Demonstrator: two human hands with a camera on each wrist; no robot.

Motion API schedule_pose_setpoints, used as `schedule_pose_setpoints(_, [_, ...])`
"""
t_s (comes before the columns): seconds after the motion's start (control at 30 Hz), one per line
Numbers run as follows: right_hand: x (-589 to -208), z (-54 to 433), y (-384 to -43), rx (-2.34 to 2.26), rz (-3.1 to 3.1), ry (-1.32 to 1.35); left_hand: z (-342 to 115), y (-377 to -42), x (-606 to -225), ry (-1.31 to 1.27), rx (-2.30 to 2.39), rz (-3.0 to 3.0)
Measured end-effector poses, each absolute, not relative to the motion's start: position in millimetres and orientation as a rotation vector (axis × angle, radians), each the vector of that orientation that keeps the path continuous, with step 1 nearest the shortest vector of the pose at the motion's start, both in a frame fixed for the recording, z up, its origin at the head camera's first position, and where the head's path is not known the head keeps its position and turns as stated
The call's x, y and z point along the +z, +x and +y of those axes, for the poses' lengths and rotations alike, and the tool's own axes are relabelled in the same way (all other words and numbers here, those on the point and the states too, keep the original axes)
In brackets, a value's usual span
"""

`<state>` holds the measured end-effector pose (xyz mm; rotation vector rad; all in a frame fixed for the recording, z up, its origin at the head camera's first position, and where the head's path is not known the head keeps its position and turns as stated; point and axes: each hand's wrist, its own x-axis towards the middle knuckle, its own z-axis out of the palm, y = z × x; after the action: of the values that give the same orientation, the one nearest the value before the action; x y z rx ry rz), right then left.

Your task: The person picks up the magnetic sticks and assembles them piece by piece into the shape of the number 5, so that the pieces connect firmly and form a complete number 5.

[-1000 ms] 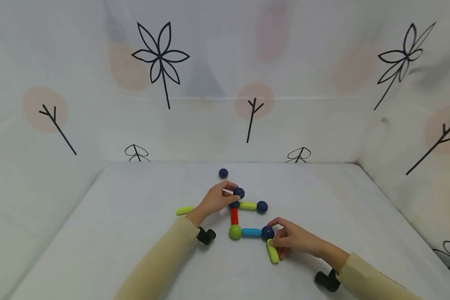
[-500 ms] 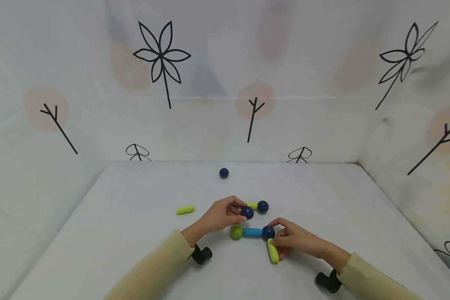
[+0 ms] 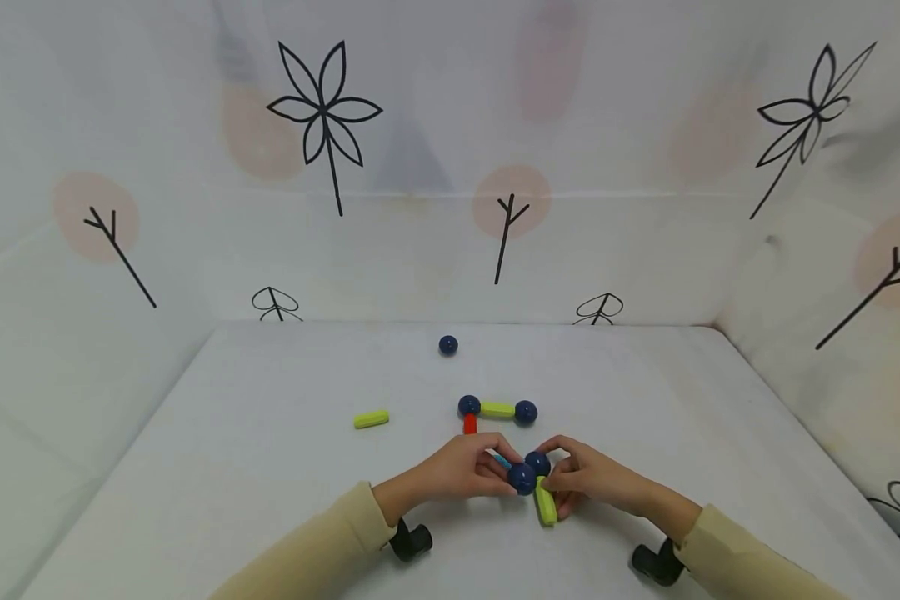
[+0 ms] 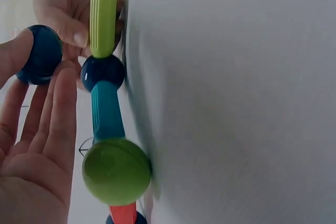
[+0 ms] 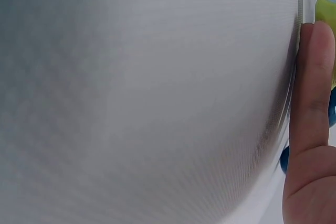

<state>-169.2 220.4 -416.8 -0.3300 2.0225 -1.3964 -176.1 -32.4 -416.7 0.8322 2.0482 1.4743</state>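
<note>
My left hand pinches a loose dark blue ball between thumb and fingers. In the left wrist view that ball is apart from the row of joined pieces. My right hand holds the yellow-green rod, its index finger by the dark blue ball at the rod's far end. From that ball a light blue rod runs to a green ball; my left hand mostly hides both in the head view. A red rod leads on to another blue ball.
A second yellow-green rod joins that far ball to a blue end ball. Loose on the white table lie a yellow-green rod to the left and a dark blue ball near the back.
My left hand has carried its blue ball from above the far corner toward me and to the right, beside the right hand. The right hand has stayed in place.
</note>
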Motion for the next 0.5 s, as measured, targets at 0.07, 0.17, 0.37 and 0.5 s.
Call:
schedule_pose_setpoints(0.07, [-417,221,-169,-1.402,2.015,-0.335,-31,-173,-418,0.853,1.457,2.007])
schedule_pose_setpoints(0.17, [-417,221,-169,-1.41,2.005,-0.344,-28,-169,-421,0.905,1.419,1.952])
schedule_pose_setpoints(0.37, [-417,222,-168,-1.416,1.997,-0.35,-24,-164,-424,0.959,1.306,1.846])
schedule_pose_setpoints(0.5, [-418,221,-169,-1.427,1.982,-0.343,-19,-162,-427,0.988,1.259,1.805])
